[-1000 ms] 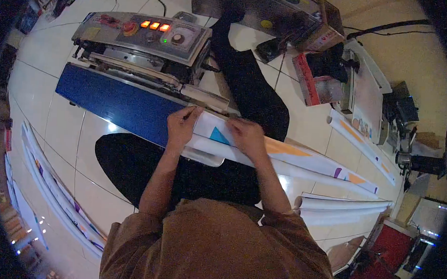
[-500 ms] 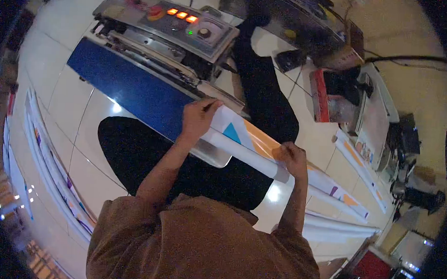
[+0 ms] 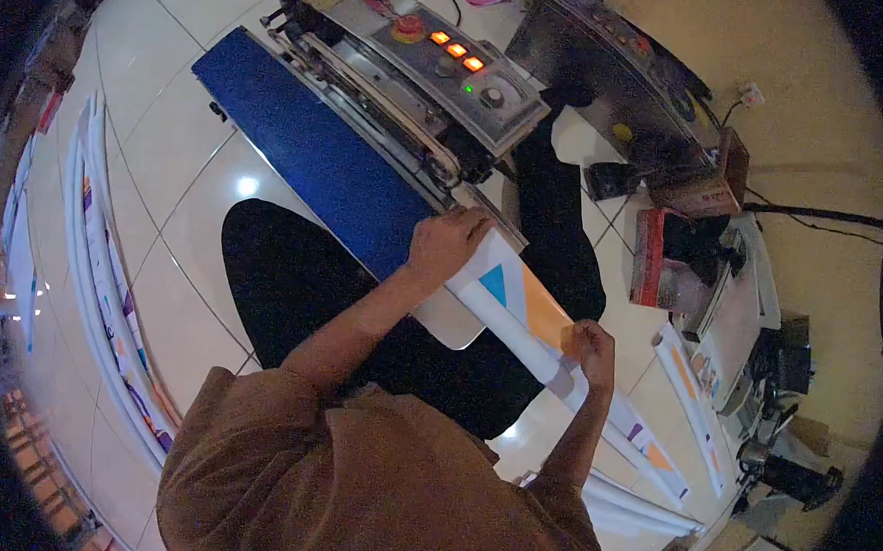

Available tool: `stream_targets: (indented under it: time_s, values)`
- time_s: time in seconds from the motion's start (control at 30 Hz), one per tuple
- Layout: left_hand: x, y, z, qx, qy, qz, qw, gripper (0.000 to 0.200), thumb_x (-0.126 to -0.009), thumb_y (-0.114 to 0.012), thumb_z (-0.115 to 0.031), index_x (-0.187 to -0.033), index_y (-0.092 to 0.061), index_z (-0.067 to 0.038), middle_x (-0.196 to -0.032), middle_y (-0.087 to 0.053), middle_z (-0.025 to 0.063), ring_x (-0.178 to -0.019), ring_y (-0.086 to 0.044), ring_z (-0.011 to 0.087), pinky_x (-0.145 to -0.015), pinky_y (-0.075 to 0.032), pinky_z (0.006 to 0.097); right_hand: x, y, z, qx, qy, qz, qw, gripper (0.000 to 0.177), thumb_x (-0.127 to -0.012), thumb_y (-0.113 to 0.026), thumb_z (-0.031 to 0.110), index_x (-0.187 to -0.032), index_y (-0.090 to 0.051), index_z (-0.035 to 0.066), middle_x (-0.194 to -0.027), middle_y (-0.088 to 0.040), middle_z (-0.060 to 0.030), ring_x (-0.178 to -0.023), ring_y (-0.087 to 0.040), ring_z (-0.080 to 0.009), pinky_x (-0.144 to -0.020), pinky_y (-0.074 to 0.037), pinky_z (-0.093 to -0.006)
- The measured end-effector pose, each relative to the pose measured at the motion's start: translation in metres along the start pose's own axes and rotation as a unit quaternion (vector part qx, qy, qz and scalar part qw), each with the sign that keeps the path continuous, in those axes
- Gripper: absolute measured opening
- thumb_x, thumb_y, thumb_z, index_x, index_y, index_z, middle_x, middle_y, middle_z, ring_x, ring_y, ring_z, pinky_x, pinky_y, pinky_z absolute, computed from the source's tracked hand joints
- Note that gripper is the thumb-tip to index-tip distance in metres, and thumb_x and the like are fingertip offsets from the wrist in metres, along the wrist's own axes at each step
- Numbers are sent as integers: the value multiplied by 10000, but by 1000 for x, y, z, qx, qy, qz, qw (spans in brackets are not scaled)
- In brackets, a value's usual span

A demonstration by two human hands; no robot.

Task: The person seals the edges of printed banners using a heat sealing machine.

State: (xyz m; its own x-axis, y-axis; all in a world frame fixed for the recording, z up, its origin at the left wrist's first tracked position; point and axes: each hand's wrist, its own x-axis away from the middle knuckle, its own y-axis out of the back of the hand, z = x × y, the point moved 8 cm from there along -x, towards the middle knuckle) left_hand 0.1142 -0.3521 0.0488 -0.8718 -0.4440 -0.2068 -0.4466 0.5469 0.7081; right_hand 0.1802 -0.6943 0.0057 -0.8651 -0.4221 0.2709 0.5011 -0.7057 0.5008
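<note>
A long printed banner strip (image 3: 507, 316), white with orange and teal shapes and a rolled lower edge, stretches diagonally across my lap. My left hand (image 3: 448, 242) is closed on its upper end, fingers pinching the edge right beside the sealing machine (image 3: 411, 62). Farther down the strip, my right hand (image 3: 594, 355) pinches its orange edge between thumb and fingers. The machine's blue conveyor belt (image 3: 314, 157) runs up and left from my left hand. Three orange lights and a green one glow on its control panel. The strip's far end slopes down to the right.
More banner strips lie on the tiled floor, at left (image 3: 106, 281) and at right (image 3: 689, 409). A second metal machine (image 3: 608, 61) stands behind. To the right are a red-sided box (image 3: 647, 255) and a black cable (image 3: 824, 213). My black-trousered legs flank the belt.
The view has shifted, so the machine and belt appear farther right and slightly lower. Both hands keep their hold on the banner strip, with little change in grip.
</note>
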Motion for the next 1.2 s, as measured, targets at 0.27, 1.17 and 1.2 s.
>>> stream_targets:
  time_s: [0.27,1.17,1.2]
  values:
    - [9,-23,71,391,220,32,893,165,-798,-727,-56,-841,-569,-43,-858,-662,82,-800,-614,143,-707,-506,307,-7,-9,27,-36,-37,46,998,162,-905,-604,163,-912,-677,19,-758,-646,-29,-644,-564,-111,-585,-473,-279]
    - [-28,59,121,315,142,-127,930,193,-774,-731,-67,-863,-561,-43,-784,-626,62,-734,-610,187,-647,-477,313,-78,-70,61,-52,72,88,992,141,-876,-629,193,-865,-643,54,-782,-620,15,-658,-537,-85,-573,-439,-236]
    - [-23,67,109,315,139,-124,931,193,-774,-731,-67,-863,-561,-43,-784,-626,62,-734,-610,187,-647,-477,313,-79,-69,63,-54,72,84,992,141,-876,-629,193,-865,-643,54,-782,-620,15,-658,-537,-85,-573,-439,-236]
